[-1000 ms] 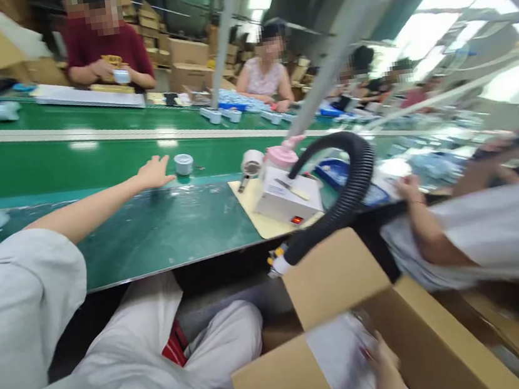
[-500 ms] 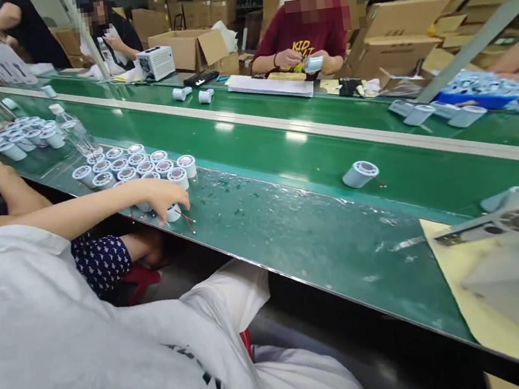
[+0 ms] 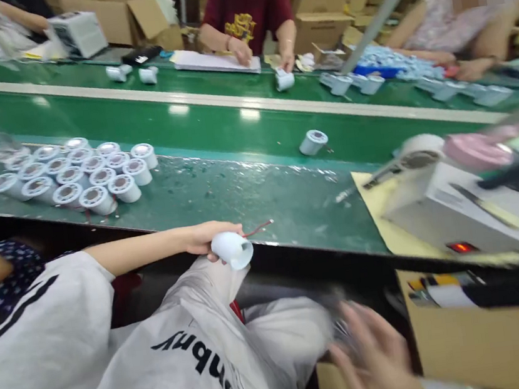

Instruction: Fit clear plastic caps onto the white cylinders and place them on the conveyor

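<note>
Half a second on, the left hand (image 3: 205, 238) has come off the cluster of white housings (image 3: 82, 175) on the green bench (image 3: 261, 207) and drawn back to the near edge, now with one small white housing (image 3: 231, 249) in its grip; the view has also dropped, bringing the right hand (image 3: 372, 363) into the lower frame. The left hand's fingers are curled around the housing's closed end, its open mouth tilted down and toward the camera, a red wire (image 3: 258, 227) trailing from it back over the bench edge. The right hand is blurred, fingers spread and holding nothing that can be made out, just beside a cardboard box (image 3: 486, 343) by the person's knee. The housing hangs past the bench lip and above the lap, so a loosened grip would likely send it to the floor; the loose wire could snag on the edge as the piece travels. Between the two hands sits only the person's own white-trousered leg. To the right, a white machine (image 3: 460, 208) with a lit red switch rests on a yellow mat (image 3: 386, 223), near enough to crowd any move that way. One stray housing (image 3: 313, 142) lies alone on the conveyor belt (image 3: 213, 127). Across it, other workers handle similar parts among stacked cartons.
</note>
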`<state>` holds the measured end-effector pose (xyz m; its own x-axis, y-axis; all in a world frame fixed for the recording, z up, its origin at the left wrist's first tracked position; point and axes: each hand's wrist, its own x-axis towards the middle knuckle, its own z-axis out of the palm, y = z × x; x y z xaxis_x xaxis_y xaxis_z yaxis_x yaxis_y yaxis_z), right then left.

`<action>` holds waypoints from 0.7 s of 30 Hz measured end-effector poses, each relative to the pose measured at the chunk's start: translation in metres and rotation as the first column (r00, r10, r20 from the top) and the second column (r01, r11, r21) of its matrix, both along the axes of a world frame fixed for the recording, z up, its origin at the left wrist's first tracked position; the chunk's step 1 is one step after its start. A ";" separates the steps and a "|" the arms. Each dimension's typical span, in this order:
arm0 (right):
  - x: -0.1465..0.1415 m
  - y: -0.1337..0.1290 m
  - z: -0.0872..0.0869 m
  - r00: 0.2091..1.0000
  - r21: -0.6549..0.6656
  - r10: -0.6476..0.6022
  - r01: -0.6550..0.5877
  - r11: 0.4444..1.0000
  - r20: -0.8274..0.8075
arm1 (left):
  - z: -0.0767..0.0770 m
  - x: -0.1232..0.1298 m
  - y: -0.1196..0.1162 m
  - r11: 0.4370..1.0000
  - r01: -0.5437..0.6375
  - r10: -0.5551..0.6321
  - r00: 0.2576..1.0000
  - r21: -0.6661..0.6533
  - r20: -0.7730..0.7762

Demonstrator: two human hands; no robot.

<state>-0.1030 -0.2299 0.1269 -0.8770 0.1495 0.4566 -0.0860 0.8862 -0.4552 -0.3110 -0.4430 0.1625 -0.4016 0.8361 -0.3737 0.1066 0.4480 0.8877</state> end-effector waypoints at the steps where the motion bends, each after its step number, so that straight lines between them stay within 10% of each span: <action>1: 0.012 -0.001 0.002 1.000 0.047 -0.018 0.019 0.999 -0.006 | -0.006 0.010 0.017 0.995 0.097 -0.097 0.994 0.007 0.044; 6: 0.019 -0.007 0.005 0.992 0.263 -0.116 0.100 0.960 0.045 | -0.015 0.034 0.060 0.930 0.353 -0.354 0.935 0.105 -0.012; 10: 0.017 -0.005 0.000 0.981 -0.163 -0.021 0.053 0.985 0.192 | -0.022 0.040 0.067 0.911 0.329 -0.248 0.918 0.248 -0.309; 15: 0.027 -0.011 0.003 0.980 -0.547 -0.119 0.188 0.816 0.159 | -0.045 0.047 0.070 0.891 0.249 -0.127 0.940 0.380 -0.318; 21: 0.026 -0.007 0.009 0.965 -0.797 -0.214 0.250 0.550 0.155 | -0.052 0.048 0.072 0.823 0.365 -0.259 0.923 0.435 -0.284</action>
<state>-0.0765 -0.2370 0.1356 -0.7695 0.6385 0.0118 0.0995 0.1382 -0.9854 -0.2629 -0.3714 0.1102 -0.1105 0.9811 0.1587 0.3688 -0.1078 0.9232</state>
